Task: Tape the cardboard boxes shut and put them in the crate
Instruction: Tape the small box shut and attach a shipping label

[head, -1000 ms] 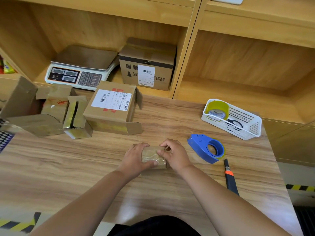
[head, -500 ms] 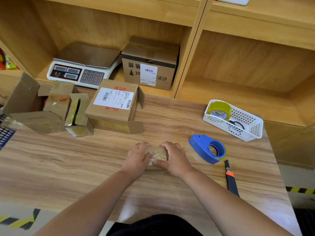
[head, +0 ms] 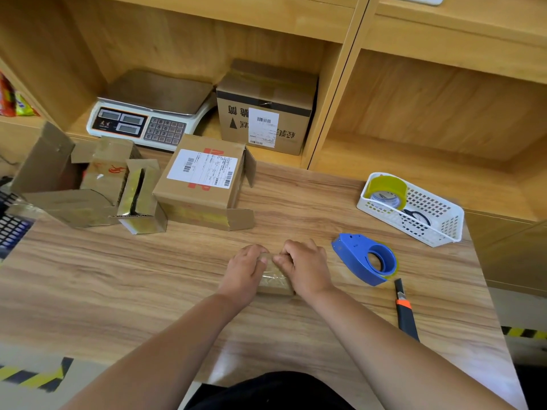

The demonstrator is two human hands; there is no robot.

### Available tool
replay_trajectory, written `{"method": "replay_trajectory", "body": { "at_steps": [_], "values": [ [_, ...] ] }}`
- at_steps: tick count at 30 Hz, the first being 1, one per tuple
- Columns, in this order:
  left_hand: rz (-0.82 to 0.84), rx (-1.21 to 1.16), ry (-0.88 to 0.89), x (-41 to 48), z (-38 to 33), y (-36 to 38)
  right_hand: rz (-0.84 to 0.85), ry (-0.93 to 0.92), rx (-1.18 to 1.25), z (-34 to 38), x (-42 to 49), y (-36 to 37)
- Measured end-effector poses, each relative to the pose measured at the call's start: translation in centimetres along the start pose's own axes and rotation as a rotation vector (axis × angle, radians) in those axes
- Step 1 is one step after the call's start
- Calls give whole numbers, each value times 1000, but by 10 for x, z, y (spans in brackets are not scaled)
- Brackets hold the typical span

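Note:
A small cardboard box (head: 275, 281) wrapped in shiny clear tape lies on the wooden table (head: 118, 279) in front of me. My left hand (head: 244, 269) grips its left side and my right hand (head: 305, 267) grips its right side, fingers curled over the far top edge. Most of the box is hidden under the hands. A blue tape dispenser (head: 367, 258) lies just right of my right hand. A larger labelled box (head: 204, 182) with loose flaps stands behind, beside several open cardboard boxes (head: 88, 184) at the left. The edge of a dark crate (head: 11, 229) shows at far left.
A white basket (head: 438, 220) with a yellow tape roll (head: 387, 189) and scissors sits at the right rear. An orange-and-black utility knife (head: 405, 312) lies near the table's right edge. On the shelf behind are a weighing scale (head: 148, 113) and a sealed carton (head: 266, 110).
Both hands have slid closer together over the small box, fingertips now meeting at its far top edge. The box has stayed in place on the table.

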State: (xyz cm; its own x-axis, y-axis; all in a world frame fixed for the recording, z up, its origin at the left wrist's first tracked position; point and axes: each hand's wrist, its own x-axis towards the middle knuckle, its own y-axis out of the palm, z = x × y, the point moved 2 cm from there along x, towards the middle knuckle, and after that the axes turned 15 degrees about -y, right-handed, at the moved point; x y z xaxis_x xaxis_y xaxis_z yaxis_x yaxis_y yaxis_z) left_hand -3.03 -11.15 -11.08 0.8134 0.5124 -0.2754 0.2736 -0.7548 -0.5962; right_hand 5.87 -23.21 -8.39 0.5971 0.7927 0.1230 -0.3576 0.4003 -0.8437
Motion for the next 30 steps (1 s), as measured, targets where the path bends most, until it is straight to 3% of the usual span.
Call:
{"method": "replay_trajectory", "body": {
  "at_steps": [5, 11, 16, 22, 26, 30],
  "values": [
    [4, -47, 11, 0, 1, 0, 181, -103, -21, 6, -5, 5],
    [87, -116, -8, 5, 7, -2, 154, -38, 0, 7, -2, 5],
    [342, 138, 41, 5, 12, -26, 73, 32, 66, 8, 0, 6],
    [278, 187, 32, 4, 13, -29, 97, 167, 101, 7, 5, 9],
    [317, 175, 22, 7, 13, -34, 61, 62, 49, 9, 6, 7],
    [319, 227, 61, 10, 15, -34, 327, -83, -242, 18, 7, 13]
  ]
}}
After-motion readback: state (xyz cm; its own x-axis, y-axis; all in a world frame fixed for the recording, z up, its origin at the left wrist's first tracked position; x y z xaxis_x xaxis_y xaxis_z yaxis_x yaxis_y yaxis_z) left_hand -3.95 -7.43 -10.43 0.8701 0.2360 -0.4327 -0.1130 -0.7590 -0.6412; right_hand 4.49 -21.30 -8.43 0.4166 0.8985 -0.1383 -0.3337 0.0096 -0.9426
